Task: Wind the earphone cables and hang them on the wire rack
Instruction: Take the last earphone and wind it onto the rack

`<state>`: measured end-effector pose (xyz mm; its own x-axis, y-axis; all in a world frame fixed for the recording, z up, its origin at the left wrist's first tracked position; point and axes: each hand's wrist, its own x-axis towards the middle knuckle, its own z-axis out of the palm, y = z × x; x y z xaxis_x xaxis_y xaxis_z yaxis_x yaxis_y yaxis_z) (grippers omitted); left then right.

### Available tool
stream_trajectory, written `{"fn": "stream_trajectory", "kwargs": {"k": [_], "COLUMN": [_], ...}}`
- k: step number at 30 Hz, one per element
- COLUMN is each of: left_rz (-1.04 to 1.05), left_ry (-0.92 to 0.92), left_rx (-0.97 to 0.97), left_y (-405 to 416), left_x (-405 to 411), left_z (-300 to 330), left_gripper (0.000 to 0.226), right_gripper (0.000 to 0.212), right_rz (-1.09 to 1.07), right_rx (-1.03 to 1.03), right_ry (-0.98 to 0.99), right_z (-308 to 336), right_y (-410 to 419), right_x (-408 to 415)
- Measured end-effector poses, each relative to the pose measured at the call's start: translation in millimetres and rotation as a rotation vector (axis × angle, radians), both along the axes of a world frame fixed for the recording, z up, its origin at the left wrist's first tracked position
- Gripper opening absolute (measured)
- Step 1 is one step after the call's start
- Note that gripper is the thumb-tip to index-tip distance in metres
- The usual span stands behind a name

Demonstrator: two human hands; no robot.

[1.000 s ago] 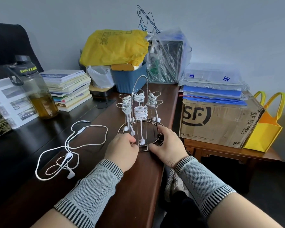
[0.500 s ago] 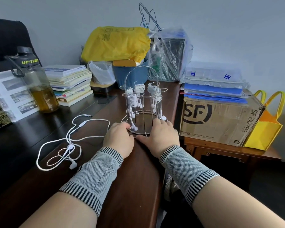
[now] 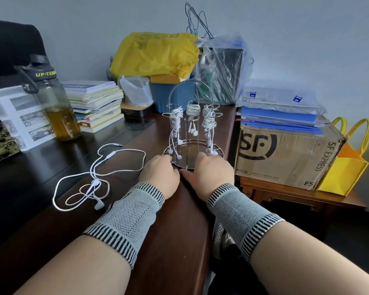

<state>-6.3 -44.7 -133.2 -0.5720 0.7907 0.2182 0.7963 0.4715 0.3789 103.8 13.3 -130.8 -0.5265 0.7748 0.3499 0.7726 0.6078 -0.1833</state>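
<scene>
On a dark wooden table [image 3: 175, 231], both hands hold the round base of a wire rack [image 3: 192, 133] at 12 o'clock. The left hand [image 3: 159, 175] and the right hand [image 3: 213, 173] each have a closed grip on the base rim. Three wound white earphones [image 3: 192, 110] hang on the rack's hooks. One unwound earphone cable [image 3: 98, 175] lies loose at 9 o'clock. A bottle [image 3: 51, 103] at 10 o'clock reads "UP-TE". A cardboard box [image 3: 285, 154] at 2 o'clock reads "SF EXPRESS".
</scene>
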Motion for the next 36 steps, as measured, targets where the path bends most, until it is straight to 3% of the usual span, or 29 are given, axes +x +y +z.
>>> {"fn": "stream_trajectory", "kwargs": {"k": [6, 17, 20, 22, 26, 31, 36], "left_rz": [-0.035, -0.05, -0.049, -0.05, 0.018, 0.301, 0.439], "left_ry": [0.039, -0.026, -0.036, -0.035, -0.062, -0.341, -0.399], "left_rx": [-0.075, -0.04, -0.021, 0.008, 0.229, 0.576, 0.728], "left_y": [0.0, -0.6, 0.3, 1.0, -0.9, -16.7, -27.9], "left_x": [2.3, 2.1, -0.1, -0.7, -2.7, -29.6, -50.6], "left_z": [0.6, -0.5, -2.0, -2.5, 4.2, 12.0, 15.7], "left_gripper": [0.026, 0.026, 0.028, 0.027, 0.027, 0.034, 0.038], "right_gripper": [0.047, 0.052, 0.053, 0.049, 0.029, 0.035, 0.035], "right_rz": [0.009, -0.008, 0.0, 0.035, 0.315, 0.419, 0.437], "right_rx": [-0.064, -0.114, -0.146, -0.053, 0.139, -0.186, -0.176], "right_ry": [0.065, -0.005, 0.108, 0.201, 0.233, 0.076, -0.057], "right_z": [-3.8, 5.6, 3.1, 0.4, -1.0, 0.3, -5.0], "right_y": [1.6, 8.3, 10.3, 5.5, -15.8, -33.1, -34.9], "right_x": [0.9, -11.7, -9.0, -6.1, -16.0, -57.4, -88.2]}}
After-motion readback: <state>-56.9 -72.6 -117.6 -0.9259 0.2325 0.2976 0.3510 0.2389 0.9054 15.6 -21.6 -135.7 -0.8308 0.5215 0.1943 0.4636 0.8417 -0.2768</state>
